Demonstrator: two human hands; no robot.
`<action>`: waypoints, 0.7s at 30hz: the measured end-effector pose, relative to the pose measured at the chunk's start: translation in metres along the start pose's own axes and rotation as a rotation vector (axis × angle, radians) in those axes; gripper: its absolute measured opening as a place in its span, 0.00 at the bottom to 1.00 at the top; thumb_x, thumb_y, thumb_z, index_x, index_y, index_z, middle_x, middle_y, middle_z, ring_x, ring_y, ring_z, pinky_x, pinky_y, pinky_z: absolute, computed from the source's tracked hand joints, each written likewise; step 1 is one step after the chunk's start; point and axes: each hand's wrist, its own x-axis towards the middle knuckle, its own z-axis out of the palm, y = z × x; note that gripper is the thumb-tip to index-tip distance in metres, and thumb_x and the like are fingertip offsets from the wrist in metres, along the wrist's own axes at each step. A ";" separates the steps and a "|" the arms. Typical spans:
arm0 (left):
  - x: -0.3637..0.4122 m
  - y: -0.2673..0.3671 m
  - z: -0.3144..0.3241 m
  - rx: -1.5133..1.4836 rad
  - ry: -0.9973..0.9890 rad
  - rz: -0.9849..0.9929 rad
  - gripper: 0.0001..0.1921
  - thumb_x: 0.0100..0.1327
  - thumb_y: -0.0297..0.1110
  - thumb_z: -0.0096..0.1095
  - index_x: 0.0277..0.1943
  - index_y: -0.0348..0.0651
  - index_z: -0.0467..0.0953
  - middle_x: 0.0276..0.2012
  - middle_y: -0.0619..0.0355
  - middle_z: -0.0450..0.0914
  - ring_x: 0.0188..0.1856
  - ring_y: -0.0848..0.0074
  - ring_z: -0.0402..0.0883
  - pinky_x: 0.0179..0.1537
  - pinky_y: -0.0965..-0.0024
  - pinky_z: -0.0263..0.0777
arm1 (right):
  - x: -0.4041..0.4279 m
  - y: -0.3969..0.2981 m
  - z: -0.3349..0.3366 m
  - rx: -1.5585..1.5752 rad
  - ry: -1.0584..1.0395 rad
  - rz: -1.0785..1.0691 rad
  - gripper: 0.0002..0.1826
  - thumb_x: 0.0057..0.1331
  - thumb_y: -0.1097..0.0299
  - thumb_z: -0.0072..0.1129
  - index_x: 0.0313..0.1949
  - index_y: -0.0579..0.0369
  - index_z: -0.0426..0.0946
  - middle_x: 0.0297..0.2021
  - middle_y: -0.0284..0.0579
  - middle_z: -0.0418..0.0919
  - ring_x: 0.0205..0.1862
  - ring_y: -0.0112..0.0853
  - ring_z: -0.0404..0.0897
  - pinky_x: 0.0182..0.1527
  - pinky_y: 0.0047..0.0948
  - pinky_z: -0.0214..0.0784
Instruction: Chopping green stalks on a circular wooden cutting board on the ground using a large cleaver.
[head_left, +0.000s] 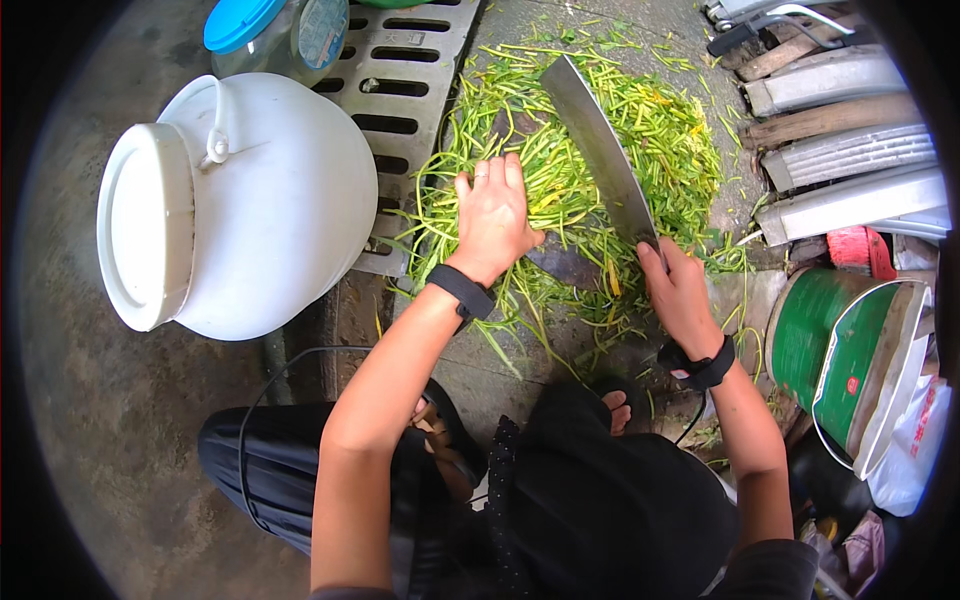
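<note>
My right hand (677, 291) grips the handle of a broad-bladed cleaver (606, 154). Its blade is raised at a slant over a spread pile of chopped green stems and leaves (679, 161). On the left side of the pile, my left hand (493, 214) presses down on a bunch of long green stems (551, 199), fingers close together and pointing away from me. Some of these stems trail out beside my wrist. Part of a dark, flat surface (566, 264) shows under the greens between my hands; its outline is mostly covered.
A white lidded plastic drum (277, 202) lies on its side at left, beside a slotted drain grate (386, 71). Behind it is a clear jar with a blue lid (244, 22). At right are a green bucket (806, 330), a red brush (859, 251) and stacked metal and wooden lengths (847, 161).
</note>
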 end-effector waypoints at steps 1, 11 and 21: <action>0.000 0.001 -0.002 -0.003 -0.006 0.010 0.46 0.31 0.41 0.75 0.55 0.30 0.61 0.46 0.48 0.69 0.51 0.61 0.66 0.51 0.57 0.57 | -0.003 -0.002 -0.001 -0.001 0.000 -0.003 0.16 0.64 0.65 0.50 0.23 0.64 0.66 0.10 0.53 0.62 0.11 0.44 0.59 0.17 0.36 0.50; -0.004 0.018 0.006 -0.021 0.076 0.072 0.41 0.29 0.38 0.76 0.49 0.33 0.63 0.39 0.50 0.68 0.44 0.63 0.68 0.45 0.63 0.59 | -0.008 -0.023 0.000 -0.289 -0.033 -0.151 0.16 0.64 0.66 0.49 0.19 0.62 0.66 0.11 0.57 0.66 0.15 0.52 0.67 0.18 0.43 0.56; -0.005 0.014 0.004 0.033 -0.034 0.100 0.40 0.33 0.42 0.75 0.50 0.33 0.63 0.42 0.51 0.67 0.47 0.64 0.66 0.46 0.63 0.58 | -0.005 -0.021 -0.010 -0.256 -0.209 -0.029 0.16 0.64 0.65 0.48 0.22 0.65 0.70 0.16 0.63 0.69 0.22 0.58 0.70 0.25 0.50 0.61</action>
